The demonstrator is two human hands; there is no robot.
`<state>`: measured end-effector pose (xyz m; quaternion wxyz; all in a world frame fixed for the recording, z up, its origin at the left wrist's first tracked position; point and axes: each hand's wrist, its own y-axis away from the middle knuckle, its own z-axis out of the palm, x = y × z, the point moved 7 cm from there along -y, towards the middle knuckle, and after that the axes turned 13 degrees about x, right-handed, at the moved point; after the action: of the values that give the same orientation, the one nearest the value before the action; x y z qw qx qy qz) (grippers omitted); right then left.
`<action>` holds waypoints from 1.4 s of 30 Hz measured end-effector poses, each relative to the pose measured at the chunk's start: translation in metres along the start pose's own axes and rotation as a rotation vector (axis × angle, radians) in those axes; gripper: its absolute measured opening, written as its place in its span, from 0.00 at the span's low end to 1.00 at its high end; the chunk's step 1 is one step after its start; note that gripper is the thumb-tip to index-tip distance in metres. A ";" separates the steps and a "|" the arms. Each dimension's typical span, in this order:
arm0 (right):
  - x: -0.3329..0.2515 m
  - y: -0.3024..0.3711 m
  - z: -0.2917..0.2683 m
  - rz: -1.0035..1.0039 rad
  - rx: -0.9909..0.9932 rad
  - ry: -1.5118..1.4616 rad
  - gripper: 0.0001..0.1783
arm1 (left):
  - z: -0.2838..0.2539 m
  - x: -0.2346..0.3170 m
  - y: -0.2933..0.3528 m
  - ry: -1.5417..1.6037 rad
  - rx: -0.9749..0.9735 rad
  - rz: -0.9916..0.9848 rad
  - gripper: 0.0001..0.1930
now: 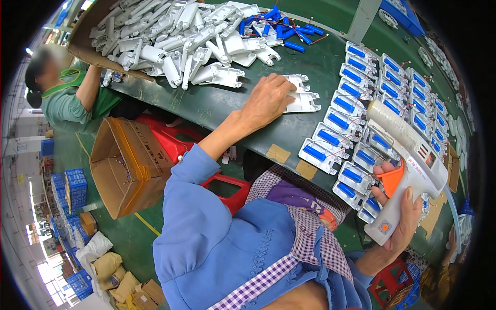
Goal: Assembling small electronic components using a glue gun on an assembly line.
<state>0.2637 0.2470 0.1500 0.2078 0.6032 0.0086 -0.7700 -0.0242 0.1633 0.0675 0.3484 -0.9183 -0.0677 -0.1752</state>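
My right hand point(405, 212) is wrapped round a hot glue gun point(413, 183), white with an orange trigger, its nozzle end over rows of shells. Those white plastic shells point(319, 156) each carry a blue battery cell point(315, 152) with thin red wires. My left hand point(269, 98) is over the green table, fingers curled and pressed together on the end of a white plastic shell point(305, 102) with no cell in it. Just behind it lies a similar bare shell point(296, 80), partly covered by my fingers.
A heap of white shells point(170, 46) spills from a cardboard box at the far left. Beside it lie loose blue cells point(294, 46). A person point(67, 93) sits at left. An open carton point(119, 170) stands by red stools point(225, 194). A metal post point(363, 20) rises behind the table.
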 end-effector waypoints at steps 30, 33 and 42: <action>0.013 -0.010 0.021 0.166 -0.183 -0.020 0.22 | -0.089 -0.036 0.035 0.720 0.693 -0.804 0.03; 0.015 -0.013 0.026 0.123 -0.123 0.076 0.24 | -0.082 -0.043 0.083 0.446 0.673 -0.780 0.06; 0.045 -0.022 0.087 0.123 -0.234 0.308 0.23 | -0.091 -0.039 0.114 -0.132 0.546 -0.614 0.10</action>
<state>0.1673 0.2301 0.1269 0.3193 0.6851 0.0926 -0.6481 -0.0576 0.0179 0.0462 0.5056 -0.7386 -0.4047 -0.1875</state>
